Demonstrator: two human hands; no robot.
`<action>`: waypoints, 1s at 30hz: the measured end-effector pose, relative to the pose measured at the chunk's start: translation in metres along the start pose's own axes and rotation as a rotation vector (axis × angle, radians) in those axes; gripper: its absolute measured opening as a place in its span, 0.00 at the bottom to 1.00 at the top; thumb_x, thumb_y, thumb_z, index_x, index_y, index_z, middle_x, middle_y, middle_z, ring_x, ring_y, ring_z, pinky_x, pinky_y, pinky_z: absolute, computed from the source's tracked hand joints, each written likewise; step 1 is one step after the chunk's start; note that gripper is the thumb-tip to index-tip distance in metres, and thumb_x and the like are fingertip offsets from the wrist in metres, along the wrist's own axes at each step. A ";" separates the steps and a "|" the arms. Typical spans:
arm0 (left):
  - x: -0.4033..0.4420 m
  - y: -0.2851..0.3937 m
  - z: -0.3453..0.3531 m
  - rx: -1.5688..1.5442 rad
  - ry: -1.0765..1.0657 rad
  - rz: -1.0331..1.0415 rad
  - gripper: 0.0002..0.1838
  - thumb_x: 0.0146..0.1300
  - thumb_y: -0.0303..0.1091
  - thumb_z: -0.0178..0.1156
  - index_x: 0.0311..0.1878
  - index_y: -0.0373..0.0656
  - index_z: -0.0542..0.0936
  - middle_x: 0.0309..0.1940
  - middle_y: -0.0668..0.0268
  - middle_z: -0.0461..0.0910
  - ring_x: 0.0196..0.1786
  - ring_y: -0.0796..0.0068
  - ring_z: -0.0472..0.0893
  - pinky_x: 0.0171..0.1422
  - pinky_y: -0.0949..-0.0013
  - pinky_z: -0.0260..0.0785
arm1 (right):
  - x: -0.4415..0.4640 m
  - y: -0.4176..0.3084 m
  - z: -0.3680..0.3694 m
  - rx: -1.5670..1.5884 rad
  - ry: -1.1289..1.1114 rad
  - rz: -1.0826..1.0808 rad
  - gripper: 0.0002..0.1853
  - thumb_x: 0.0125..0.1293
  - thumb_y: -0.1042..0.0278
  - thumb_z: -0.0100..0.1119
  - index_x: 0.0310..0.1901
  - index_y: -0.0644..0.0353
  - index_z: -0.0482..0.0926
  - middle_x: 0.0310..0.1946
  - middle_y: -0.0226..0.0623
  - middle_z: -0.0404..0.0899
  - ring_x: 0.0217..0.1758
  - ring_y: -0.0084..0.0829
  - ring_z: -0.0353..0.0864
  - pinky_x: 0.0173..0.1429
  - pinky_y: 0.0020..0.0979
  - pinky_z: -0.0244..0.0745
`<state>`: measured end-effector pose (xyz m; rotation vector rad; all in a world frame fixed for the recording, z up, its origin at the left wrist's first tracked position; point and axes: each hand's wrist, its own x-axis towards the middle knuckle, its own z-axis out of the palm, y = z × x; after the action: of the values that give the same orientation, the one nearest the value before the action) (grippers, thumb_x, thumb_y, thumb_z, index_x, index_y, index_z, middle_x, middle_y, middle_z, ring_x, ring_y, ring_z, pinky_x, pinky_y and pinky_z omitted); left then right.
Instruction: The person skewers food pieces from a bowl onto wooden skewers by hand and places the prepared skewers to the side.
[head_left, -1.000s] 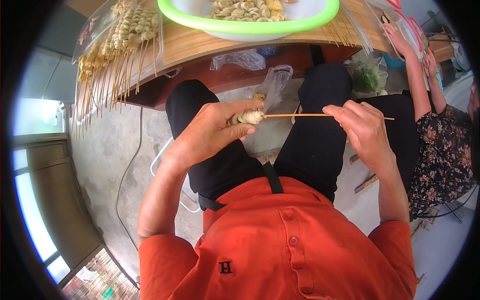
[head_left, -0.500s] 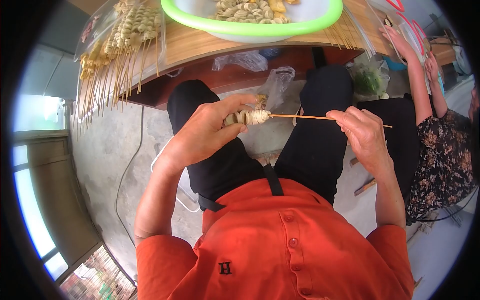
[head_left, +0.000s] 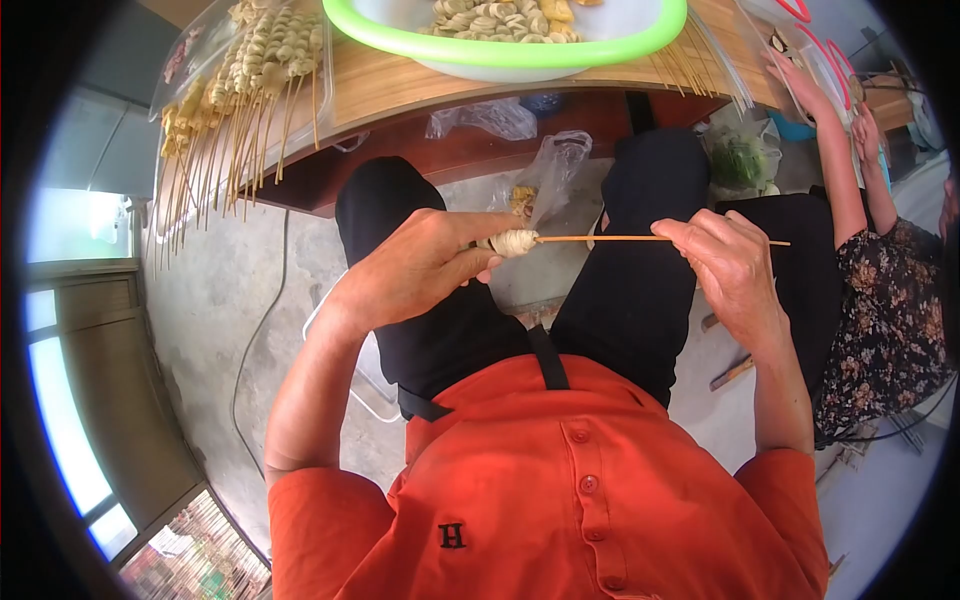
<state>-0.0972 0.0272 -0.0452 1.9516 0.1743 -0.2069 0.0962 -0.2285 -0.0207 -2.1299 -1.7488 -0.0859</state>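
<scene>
Nearest: orange-red short-sleeved buttoned shirt (head_left: 520, 480) with a small black "H"; black trousers (head_left: 625, 290) beyond it, knees apart. Above the lap, a thin light-brown wooden skewer (head_left: 600, 239) lies nearly level, left to right. Left hand (head_left: 420, 262) grasps pale, ridged, coiled food pieces (head_left: 515, 243) threaded at the skewer's left end; fingers hide part of them. Right hand (head_left: 722, 255) pinches the bare length between thumb and fingers, tip poking out to its right.

Farther, between the knees: clear plastic bag (head_left: 560, 175) on the grey concrete floor (head_left: 215, 310). Beyond, a wood-grain table (head_left: 400, 88) bears a white basin with a lime-green rim (head_left: 500, 52), similar pale pieces inside. Far left, loaded skewers (head_left: 270, 55) in a clear plastic tray, sticks overhanging the near edge. Right of basin, bare sticks (head_left: 690, 65). At right, co-worker in dark floral top (head_left: 890, 310), arms reaching toward the table.
</scene>
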 end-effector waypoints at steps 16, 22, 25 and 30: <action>0.001 -0.001 -0.007 -0.244 0.003 -0.052 0.29 0.62 0.18 0.60 0.67 0.39 0.70 0.46 0.67 0.78 0.41 0.79 0.77 0.47 0.75 0.74 | 0.004 0.007 0.014 0.131 -0.024 0.061 0.14 0.54 0.81 0.62 0.43 0.61 0.83 0.25 0.36 0.73 0.26 0.36 0.73 0.32 0.34 0.68; -0.006 -0.015 -0.009 -0.524 0.087 -0.062 0.28 0.59 0.14 0.57 0.64 0.36 0.69 0.51 0.64 0.77 0.49 0.78 0.78 0.53 0.74 0.72 | -0.004 0.010 0.015 0.228 -0.042 0.128 0.13 0.57 0.81 0.60 0.45 0.63 0.82 0.26 0.38 0.75 0.28 0.34 0.77 0.35 0.33 0.70; -0.008 -0.014 -0.010 -0.538 0.088 -0.091 0.24 0.60 0.14 0.57 0.61 0.34 0.72 0.49 0.64 0.78 0.49 0.78 0.79 0.54 0.74 0.72 | -0.002 0.009 0.016 0.240 -0.053 0.119 0.13 0.57 0.81 0.60 0.45 0.63 0.82 0.26 0.38 0.75 0.28 0.34 0.77 0.35 0.32 0.70; -0.007 -0.018 -0.008 -0.466 0.130 -0.076 0.19 0.62 0.15 0.59 0.57 0.32 0.76 0.46 0.65 0.80 0.50 0.79 0.79 0.57 0.74 0.73 | -0.001 0.007 0.016 0.221 -0.062 0.101 0.14 0.57 0.82 0.60 0.46 0.63 0.82 0.26 0.38 0.75 0.29 0.33 0.77 0.34 0.32 0.70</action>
<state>-0.1079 0.0411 -0.0566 1.4954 0.3500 -0.0788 0.0998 -0.2255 -0.0376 -2.0734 -1.5994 0.1936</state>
